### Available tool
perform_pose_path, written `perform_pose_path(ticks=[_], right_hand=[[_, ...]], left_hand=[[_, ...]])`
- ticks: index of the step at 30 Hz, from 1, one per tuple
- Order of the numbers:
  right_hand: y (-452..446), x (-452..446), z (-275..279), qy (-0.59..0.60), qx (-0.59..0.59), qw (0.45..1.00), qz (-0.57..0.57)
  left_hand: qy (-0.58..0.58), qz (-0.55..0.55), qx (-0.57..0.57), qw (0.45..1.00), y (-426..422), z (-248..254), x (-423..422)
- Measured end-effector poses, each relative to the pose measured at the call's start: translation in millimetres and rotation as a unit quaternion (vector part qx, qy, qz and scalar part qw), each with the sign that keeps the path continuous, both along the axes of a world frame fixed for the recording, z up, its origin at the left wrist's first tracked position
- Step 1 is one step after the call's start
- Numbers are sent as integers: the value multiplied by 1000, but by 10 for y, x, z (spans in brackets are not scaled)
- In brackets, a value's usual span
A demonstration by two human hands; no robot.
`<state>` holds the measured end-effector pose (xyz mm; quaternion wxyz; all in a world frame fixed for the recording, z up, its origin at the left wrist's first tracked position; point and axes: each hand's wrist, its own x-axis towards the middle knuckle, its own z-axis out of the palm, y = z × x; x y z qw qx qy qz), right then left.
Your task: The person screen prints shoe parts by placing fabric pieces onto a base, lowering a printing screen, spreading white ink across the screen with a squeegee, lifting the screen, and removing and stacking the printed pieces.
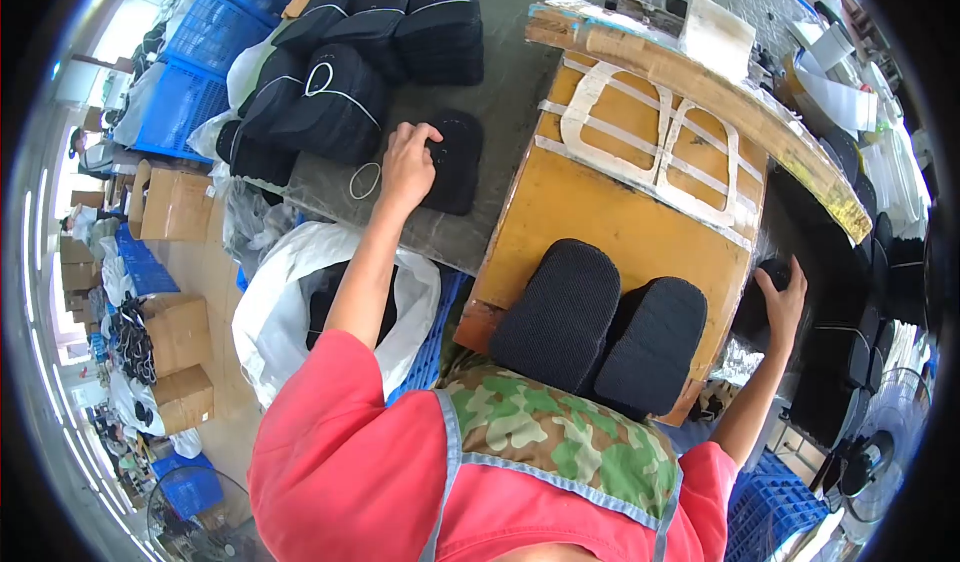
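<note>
"Left hand (408,167) first — how is it set?"

"Narrow, fingers curled, on the left edge of a black pad (460,167) that lies flat on the counter (515,72). Whether they pinch it, I cannot tell."

"What else is near it?"

"A loose white band (365,166) lies just left of its wrist. Beyond the hand, farther left, stand tied black bundles (340,92). Below its forearm, a white bag (275,307) gapes open with something dark inside."

"And the right hand (786,307)?"

"Thumb and fingers wide apart, curved about a dark piece (775,272) — whether it is gripped, I cannot tell; all is dark there. Farther right of that hand, black stacks (845,347) stand near a fan (868,462)."

"Between the two hands?"

"One yellow board (500,252). On its far part, right of the left hand, lies a white frame (573,134) with two openings. Two thick black pieces (560,312) rest side by side at its near end, left of the right hand and lower down."
</note>
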<state>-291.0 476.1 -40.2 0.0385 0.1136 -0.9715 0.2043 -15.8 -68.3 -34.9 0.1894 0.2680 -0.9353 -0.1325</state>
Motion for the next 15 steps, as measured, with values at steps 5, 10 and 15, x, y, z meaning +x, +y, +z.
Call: perform_pose_path(ticks=[5,10,15], right_hand=[[235,120,458,39,-86,995,-35],[225,691,1556,280,-162,940,-108],[-528,1204,1371,201,-185,934,229]], left_hand=[[-40,52,13,998,164,111,-24],[-61,65,-32,996,317,162,-192],[-1,16,-43,999,495,307,-304]])
